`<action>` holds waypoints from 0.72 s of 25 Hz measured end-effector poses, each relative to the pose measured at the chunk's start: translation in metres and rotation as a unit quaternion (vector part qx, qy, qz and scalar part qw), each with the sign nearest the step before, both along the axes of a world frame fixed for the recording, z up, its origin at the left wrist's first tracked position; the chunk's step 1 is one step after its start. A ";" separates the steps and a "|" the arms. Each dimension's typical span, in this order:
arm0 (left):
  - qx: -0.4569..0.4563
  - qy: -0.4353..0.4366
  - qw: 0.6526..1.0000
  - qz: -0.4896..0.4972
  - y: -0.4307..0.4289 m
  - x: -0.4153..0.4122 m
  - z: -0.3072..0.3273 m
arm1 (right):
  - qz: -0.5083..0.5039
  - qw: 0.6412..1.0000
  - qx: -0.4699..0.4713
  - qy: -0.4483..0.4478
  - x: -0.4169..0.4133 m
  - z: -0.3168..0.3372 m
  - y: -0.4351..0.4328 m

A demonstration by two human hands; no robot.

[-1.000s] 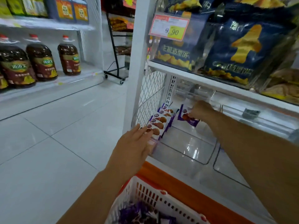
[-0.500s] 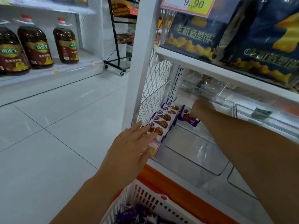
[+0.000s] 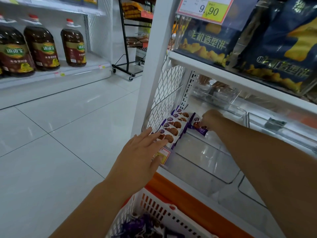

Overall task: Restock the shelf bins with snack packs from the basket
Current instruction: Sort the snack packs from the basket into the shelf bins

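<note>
Right hand [image 3: 211, 120] still pinches snack pack [image 3: 197, 126].

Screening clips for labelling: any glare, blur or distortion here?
Head view: glare streaks the clear plastic shelf bin and glossy white floor tiles; the right hand and its purple biscuit pack look slightly soft; the wide lens bows the white shelf post.

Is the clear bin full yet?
No, mostly empty. One row of snack packs lines the left of the bin; most floor is bare.
</note>
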State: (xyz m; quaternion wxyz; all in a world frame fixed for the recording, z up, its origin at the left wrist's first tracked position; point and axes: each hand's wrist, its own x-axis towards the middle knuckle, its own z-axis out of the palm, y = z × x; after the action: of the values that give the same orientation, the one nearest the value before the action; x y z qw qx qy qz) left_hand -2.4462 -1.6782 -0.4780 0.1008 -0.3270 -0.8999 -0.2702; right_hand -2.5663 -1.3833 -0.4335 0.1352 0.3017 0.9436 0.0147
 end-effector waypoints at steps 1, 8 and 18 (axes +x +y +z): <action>-0.008 -0.006 1.000 0.002 0.000 0.000 0.001 | -0.019 0.999 -0.042 -0.002 0.002 0.002 0.001; 0.037 0.027 0.999 0.015 0.002 0.028 0.011 | 0.035 0.948 -0.258 0.185 0.075 0.066 -0.026; -0.145 -0.238 0.954 -0.112 0.041 0.139 -0.072 | 0.115 0.872 -0.474 0.041 0.321 0.003 -0.079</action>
State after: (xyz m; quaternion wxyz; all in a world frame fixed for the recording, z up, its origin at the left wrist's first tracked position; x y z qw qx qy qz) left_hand -2.3068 -1.6375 -0.5501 -0.1961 -0.3628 -0.8849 -0.2165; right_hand -2.2455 -1.4622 -0.4303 0.2202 0.0914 0.8703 -0.4310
